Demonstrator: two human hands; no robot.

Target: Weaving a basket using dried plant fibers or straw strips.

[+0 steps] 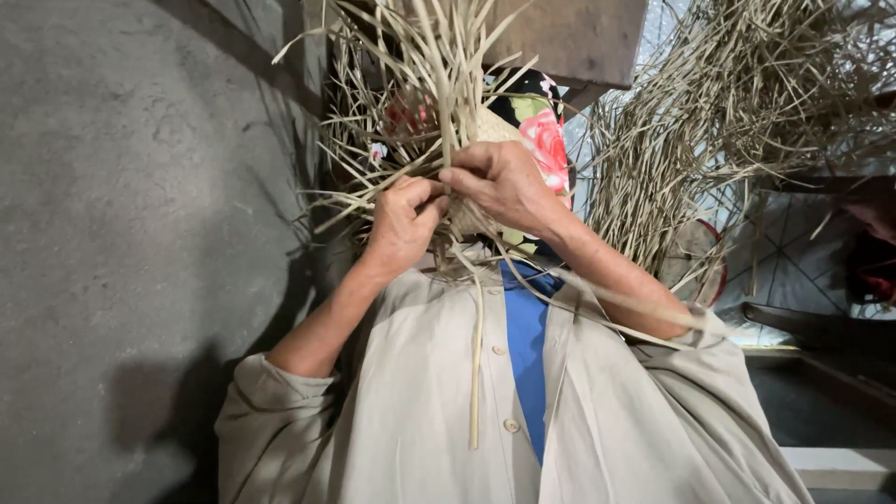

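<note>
Straw strips pinched by fingers of left hand and right hand.

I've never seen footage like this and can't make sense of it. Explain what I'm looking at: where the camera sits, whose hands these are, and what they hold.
There is no machine here. One camera, worn on a person's head, looks down at their own two bare hands. The beige shirt over a blue one belongs to that person. The left hand and right hand meet in the middle, both pinching dry, pale straw strips that fan upward; one loose strip hangs down over the shirt. Behind them shows flowered cloth. A bigger straw heap lies at right, and grey concrete fills the left.
</note>
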